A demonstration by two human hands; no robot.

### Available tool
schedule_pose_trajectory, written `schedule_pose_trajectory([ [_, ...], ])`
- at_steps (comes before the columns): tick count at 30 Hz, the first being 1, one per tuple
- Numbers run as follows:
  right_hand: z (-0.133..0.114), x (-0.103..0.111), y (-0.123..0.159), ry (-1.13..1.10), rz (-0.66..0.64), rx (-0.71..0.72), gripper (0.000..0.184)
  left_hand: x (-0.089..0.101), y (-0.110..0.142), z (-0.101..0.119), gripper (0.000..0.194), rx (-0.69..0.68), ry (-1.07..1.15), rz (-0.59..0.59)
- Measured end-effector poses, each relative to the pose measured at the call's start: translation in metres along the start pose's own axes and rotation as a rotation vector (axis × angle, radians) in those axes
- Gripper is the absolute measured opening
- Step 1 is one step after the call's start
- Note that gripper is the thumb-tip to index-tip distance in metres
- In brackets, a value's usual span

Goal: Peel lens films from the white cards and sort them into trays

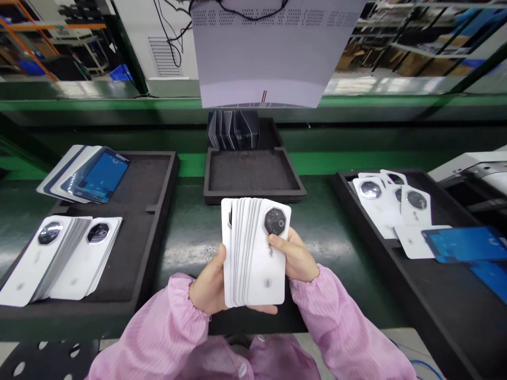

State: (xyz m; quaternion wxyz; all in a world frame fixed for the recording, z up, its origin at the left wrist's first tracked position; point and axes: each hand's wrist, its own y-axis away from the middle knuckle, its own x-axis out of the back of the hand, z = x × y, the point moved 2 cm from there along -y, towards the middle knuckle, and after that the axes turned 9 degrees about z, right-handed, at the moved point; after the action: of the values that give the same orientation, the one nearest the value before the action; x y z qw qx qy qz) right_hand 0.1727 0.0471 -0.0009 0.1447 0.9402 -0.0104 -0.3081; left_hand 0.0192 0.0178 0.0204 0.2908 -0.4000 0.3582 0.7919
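A fanned stack of white phone back covers (pixel 257 274) stands upright between my two hands, over the dark green bench. My left hand (pixel 212 285) cradles the stack from the left and below, thumb along the left edge and fingertips showing under the bottom. With its thumb on the front cover just below the dark camera window, my right hand (pixel 295 256) grips the right edge; its other fingers are hidden behind. The front cover carries a dark octagonal camera area and a small round mark near its lower end.
On the left, a black foam tray (pixel 137 237) bears white covers (pixel 75 258) and blue-filmed panels (pixel 105 174). The centre tray (pixel 253 171) has dark panels (pixel 233 129) standing behind it. A right tray (pixel 396 274) holds loose white covers (pixel 376 206) and blue-filmed panels (pixel 463 243). A white lamp housing (pixel 273 58) hangs above.
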Motion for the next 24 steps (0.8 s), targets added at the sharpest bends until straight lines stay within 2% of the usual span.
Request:
schedule_pose_trajectory([
  [5, 0.001, 0.0, -0.002, 0.036, 0.03, -0.019, 0.037, 0.003, -0.001, -0.001, 0.052, 0.04, -0.056, 0.061],
  [11, -0.001, 0.0, -0.002, 0.112, -0.014, 0.098, 0.03, 0.005, -0.003, -0.003, 0.044, 0.018, -0.229, 0.163],
  [13, -0.002, 0.0, -0.001, 0.122, -0.008, 0.109, 0.032, 0.005, -0.005, -0.003, 0.043, 0.036, -0.226, 0.174],
  [18, 0.001, -0.001, -0.005, 0.071, 0.01, -0.014, 0.038, 0.009, -0.009, -0.004, 0.035, 0.089, -0.013, 0.207],
  [21, 0.004, -0.001, -0.008, 0.062, 0.008, -0.107, 0.041, 0.01, -0.011, -0.003, 0.036, 0.108, 0.022, 0.212],
  [24, 0.003, -0.001, -0.009, 0.059, 0.018, -0.113, 0.042, 0.008, -0.012, -0.002, 0.036, 0.103, 0.035, 0.214],
])
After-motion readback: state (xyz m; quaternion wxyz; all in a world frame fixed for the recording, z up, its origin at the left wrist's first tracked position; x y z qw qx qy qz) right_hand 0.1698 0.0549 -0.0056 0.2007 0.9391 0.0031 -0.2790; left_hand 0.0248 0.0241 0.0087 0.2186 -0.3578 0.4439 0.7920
